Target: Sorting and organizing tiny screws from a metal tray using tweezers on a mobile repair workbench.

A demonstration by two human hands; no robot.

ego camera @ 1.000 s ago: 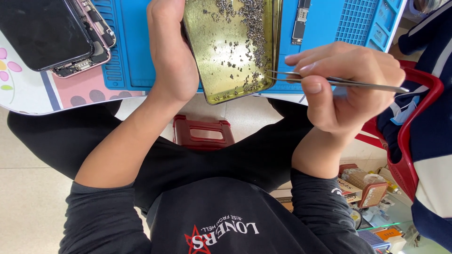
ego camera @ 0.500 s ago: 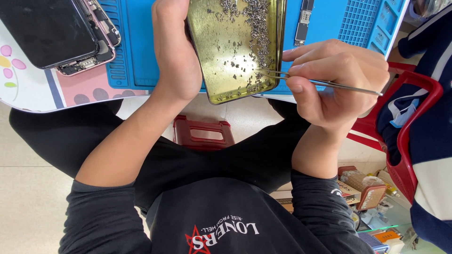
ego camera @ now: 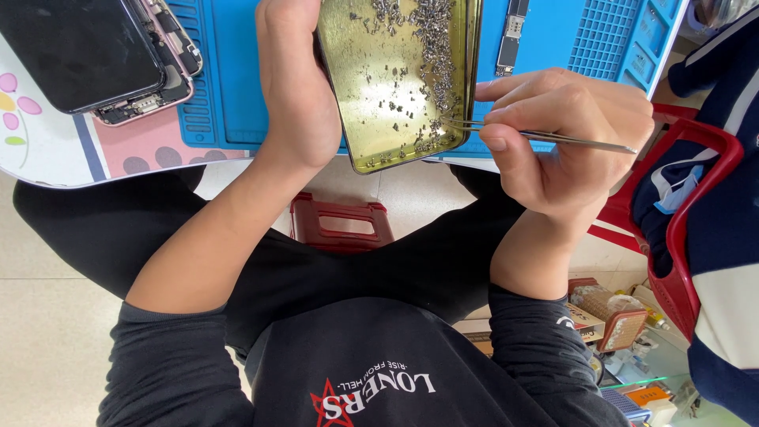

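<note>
While my left hand (ego camera: 296, 87) grips the shallow brass-coloured metal tray (ego camera: 395, 79) over the blue silicone mat (ego camera: 229, 95), my right hand (ego camera: 565, 138) pinches slim steel tweezers (ego camera: 538, 136) (tips leftward, among tiny loose screws (ego camera: 431, 47)).

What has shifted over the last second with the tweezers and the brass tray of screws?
The right hand has slid the tweezers leftward, so their tips now sit among the small screws in the brass tray. The left hand still grips the tray's edge; nothing was let go. The opened phone stays on the blue mat.
</note>
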